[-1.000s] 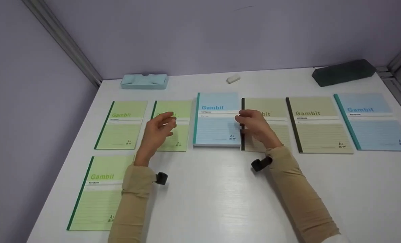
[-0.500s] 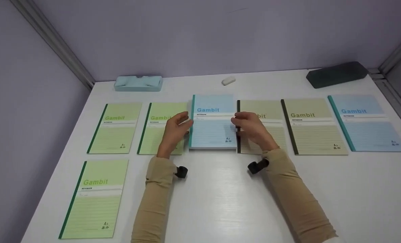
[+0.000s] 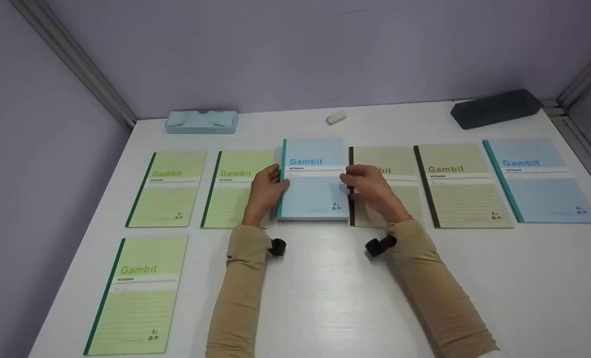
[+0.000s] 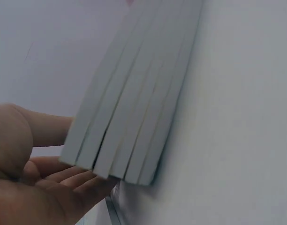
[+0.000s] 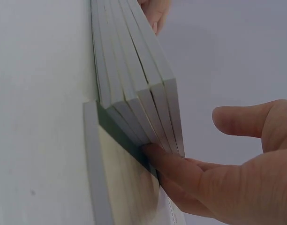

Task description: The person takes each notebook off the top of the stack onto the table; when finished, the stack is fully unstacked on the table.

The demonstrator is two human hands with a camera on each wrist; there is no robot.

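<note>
Gambit notebook stack (image 3: 315, 199), blue cover uppermost, lies on the white table (image 3: 315, 288), with a green notebook (image 3: 225, 199) left of it and a khaki notebook (image 3: 409, 191) right of it. The left hand (image 3: 264, 191) has just come across to the stack's spine side, so the handling now seems two-sided. Its thumb overlaps the cover's edge; whether it pinches cannot be told. The right hand (image 3: 372, 186) is spread, thumb clear, fingertips touching the stack's right side.

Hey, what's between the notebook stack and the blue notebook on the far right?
Right of the stack comes a tan notebook, partly hidden by the right hand, then a second tan notebook; the head view shows both.
</note>
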